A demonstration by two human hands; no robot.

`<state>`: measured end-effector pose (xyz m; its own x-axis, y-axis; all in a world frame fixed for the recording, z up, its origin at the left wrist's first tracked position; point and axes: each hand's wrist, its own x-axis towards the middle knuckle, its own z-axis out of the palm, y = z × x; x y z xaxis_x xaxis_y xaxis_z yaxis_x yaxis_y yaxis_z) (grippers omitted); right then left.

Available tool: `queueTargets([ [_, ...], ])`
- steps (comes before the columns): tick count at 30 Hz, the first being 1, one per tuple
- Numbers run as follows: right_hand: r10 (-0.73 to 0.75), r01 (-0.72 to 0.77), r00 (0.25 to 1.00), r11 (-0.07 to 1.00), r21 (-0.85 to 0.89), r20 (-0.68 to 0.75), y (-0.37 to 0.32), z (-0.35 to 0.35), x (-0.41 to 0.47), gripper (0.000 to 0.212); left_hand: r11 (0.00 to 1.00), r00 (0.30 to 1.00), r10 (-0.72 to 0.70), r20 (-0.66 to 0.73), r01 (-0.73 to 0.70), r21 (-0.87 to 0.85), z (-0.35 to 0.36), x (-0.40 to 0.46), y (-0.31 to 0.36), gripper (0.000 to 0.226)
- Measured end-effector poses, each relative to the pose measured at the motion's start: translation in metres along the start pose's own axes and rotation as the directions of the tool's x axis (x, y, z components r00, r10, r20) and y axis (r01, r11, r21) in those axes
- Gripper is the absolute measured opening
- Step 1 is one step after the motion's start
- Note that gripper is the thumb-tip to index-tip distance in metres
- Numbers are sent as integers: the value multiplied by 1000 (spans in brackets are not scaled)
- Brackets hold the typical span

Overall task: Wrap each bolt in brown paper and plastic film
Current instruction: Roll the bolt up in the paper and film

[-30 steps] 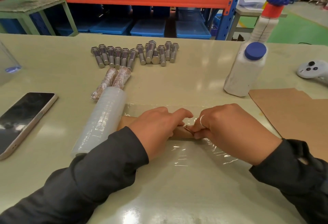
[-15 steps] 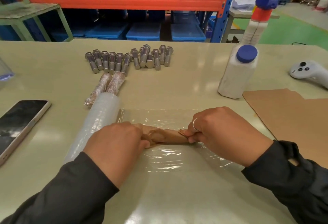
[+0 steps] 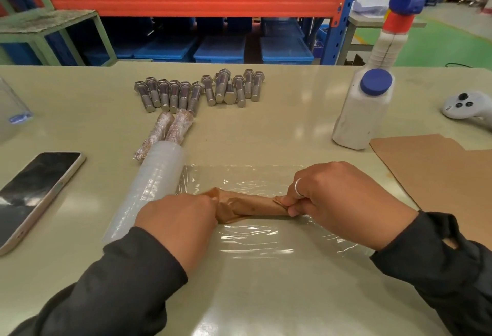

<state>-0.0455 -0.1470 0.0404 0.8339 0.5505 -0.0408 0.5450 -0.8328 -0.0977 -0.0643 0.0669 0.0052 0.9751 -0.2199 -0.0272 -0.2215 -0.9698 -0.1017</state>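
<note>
On the film sheet [image 3: 266,240] spread over the table [image 3: 292,122] lies a paper-wrapped bolt [image 3: 253,205], a crumpled brown roll set crosswise between both hands. The left hand [image 3: 175,218] grips its left end with fingers curled under, where the paper bunches into creases. The right hand [image 3: 343,200] pinches the twisted paper at the right end between thumb and bent fingers; a ring shows on one finger. The film is clear and wrinkled, running from the roll [image 3: 151,189] that lies just left of the left hand. Beyond the roll, two wrapped bolts [image 3: 165,133] rest side by side, brown under shiny film. Farther back sit bare bolts [image 3: 199,91] in a loose row, heads mostly away. A white bottle [image 3: 362,112] with a blue cap stands to the right; its contents cannot be seen. Brown paper [image 3: 436,170] lies flat beside it, a phone [image 3: 34,192] at the left.
</note>
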Motion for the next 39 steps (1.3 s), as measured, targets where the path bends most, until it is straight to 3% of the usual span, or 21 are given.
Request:
queueTargets([
  [3, -1, 1, 1000, 1000, -4, 1, -1, 0, -1, 23, 995, 997, 73, 36, -75, 64, -10, 9, -1, 22],
  [9, 5, -5, 1000, 1000, 16, -16, 0, 1, -2, 22, 993, 976, 117, 184, -115, -18, -38, 35, -11, 12],
  [14, -2, 2, 1000, 999, 34, -14, 1, 1, -1, 22, 974, 970, 219, 105, -224, 32, -32, 39, -19, 11],
  [18, -6, 7, 1000, 999, 35, -13, 2, 1, -1, 22, 971, 962, 227, 151, -212, -108, -27, 40, -24, 21],
  [24, -7, 9, 1000, 999, 40, -28, 2, 1, -1, 21, 971, 994, 100, 34, -90, -220, -26, 40, -25, 45],
  [32, 1, -1, 1000, 1000, 20, -17, 2, 3, 0, 22, 980, 976, 38, 215, 6, -200, -31, 41, -15, 8],
  [35, -1, 1, 1000, 1000, 5, -29, 2, 5, -1, 22, 993, 958, 106, 267, -91, -68, -28, 40, -13, 23],
  [39, -5, 4, 999, 1000, -4, -36, 1, 5, -1, 23, 995, 976, 93, 198, -83, -55, -28, 29, -11, 8],
])
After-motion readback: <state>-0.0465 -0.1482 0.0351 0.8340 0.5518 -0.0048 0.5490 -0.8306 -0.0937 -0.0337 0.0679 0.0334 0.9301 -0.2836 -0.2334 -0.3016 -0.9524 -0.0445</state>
